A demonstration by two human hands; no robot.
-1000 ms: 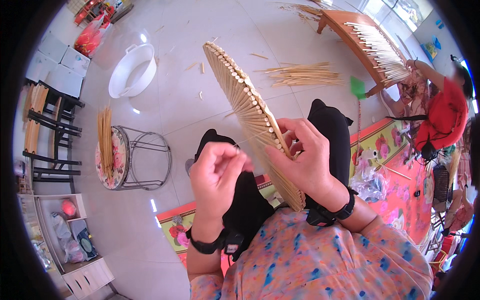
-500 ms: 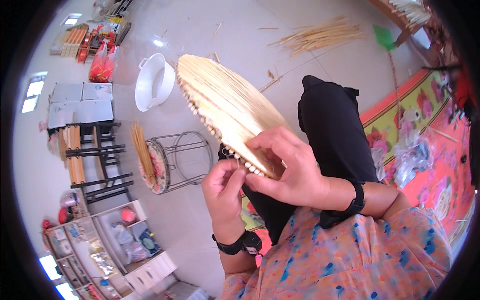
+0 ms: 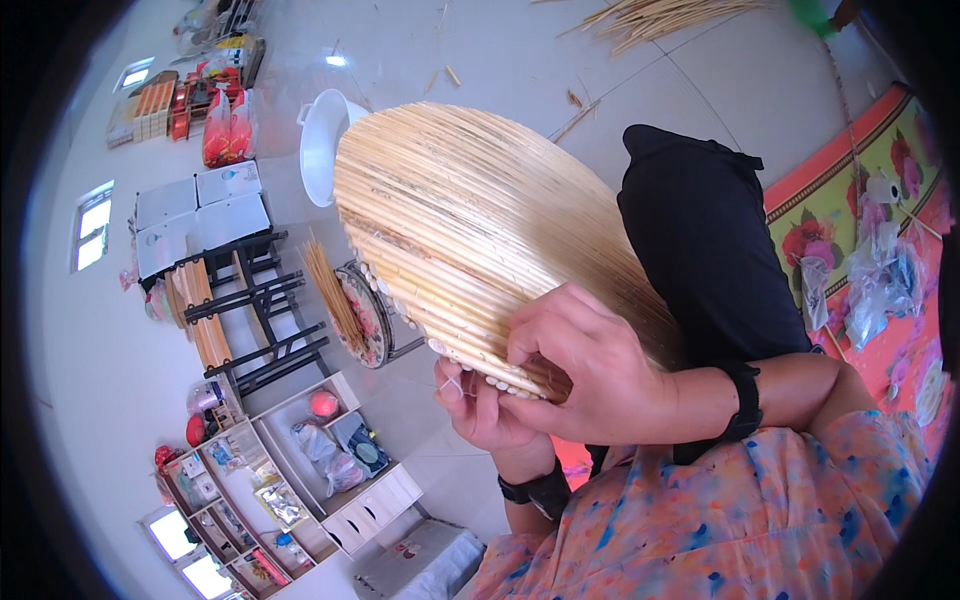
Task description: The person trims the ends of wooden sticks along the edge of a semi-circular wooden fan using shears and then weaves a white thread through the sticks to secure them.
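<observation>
A round mat of pale, straw-coloured stalks [image 3: 460,210] is held tilted in front of me, its broad face showing. Cut stalk ends line its near left rim. My right hand [image 3: 590,350] grips the mat's near edge, fingers bent over the face and thumb by the rim. Beneath that edge, my left hand [image 3: 497,420] is closed on the rim, partly hidden by the mat and right hand. A thin white strand, perhaps thread, crosses one of its fingertips. Black bands circle both wrists.
A flowered round stool [image 3: 368,315] bears a bundle of stalks [image 3: 330,290]. Behind the mat stands a white basin [image 3: 322,140]. More loose stalks [image 3: 670,20] lie on the floor. Shelves [image 3: 270,470] stand left; a flowered red mat [image 3: 800,200] with plastic bags lies right.
The stalk mat has turned so more of its face shows. My left hand has shifted right, further under the rim. The right hand keeps its grip. The whole view has swung somewhat.
</observation>
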